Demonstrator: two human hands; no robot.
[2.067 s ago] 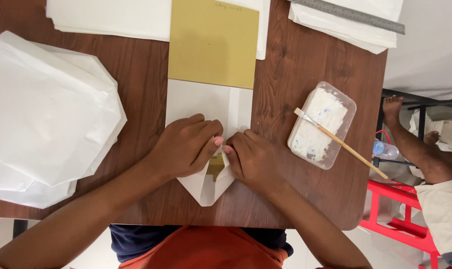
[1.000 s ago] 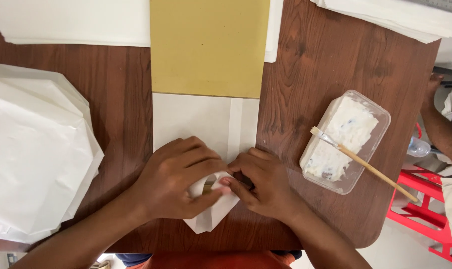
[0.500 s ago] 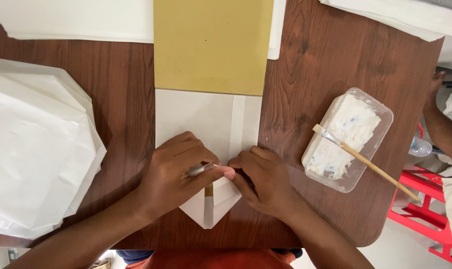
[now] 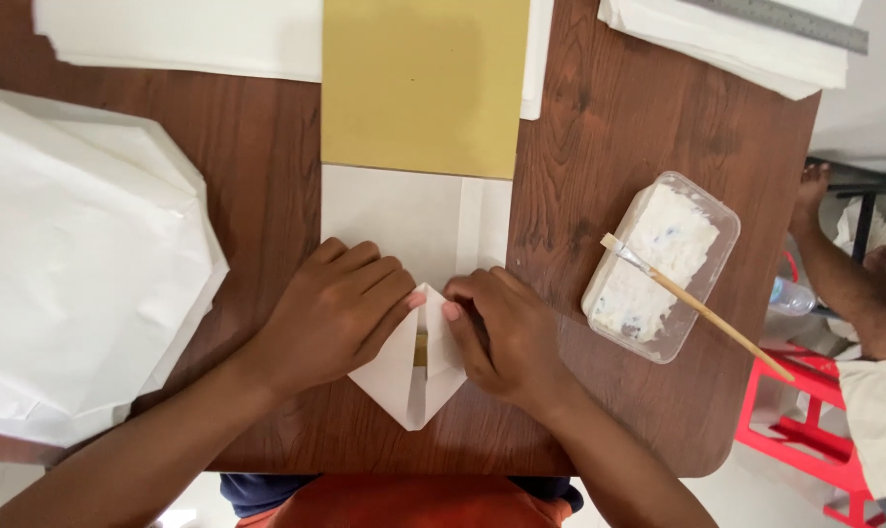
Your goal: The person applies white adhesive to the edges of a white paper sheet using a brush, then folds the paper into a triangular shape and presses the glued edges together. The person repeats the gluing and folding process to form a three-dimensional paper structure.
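Note:
A white paper bag (image 4: pixel 413 220) lies flat on the brown table (image 4: pixel 609 127), its near end folded into a point (image 4: pixel 409 396). My left hand (image 4: pixel 335 313) presses the left flap down, fingers flat. From the other side, my right hand (image 4: pixel 506 332) presses the right flap. The fingertips of both hands almost meet at the centre crease. A mustard-yellow board (image 4: pixel 423 83) sticks out of the bag's far end, and a sliver of it shows between the flaps.
A clear plastic tub of white paste (image 4: pixel 658 269) with a wooden brush (image 4: pixel 702 311) stands at the right. Stacks of white paper lie at the left (image 4: pixel 71 254), top left (image 4: pixel 179 34) and top right (image 4: pixel 736 39). Another person's arm (image 4: pixel 843 284) and a red stool (image 4: pixel 804 420) are beyond the right edge.
The two flaps have been folded inward to a point, and both hands have settled flat on them, fingertips meeting at the centre. The view has shifted slightly.

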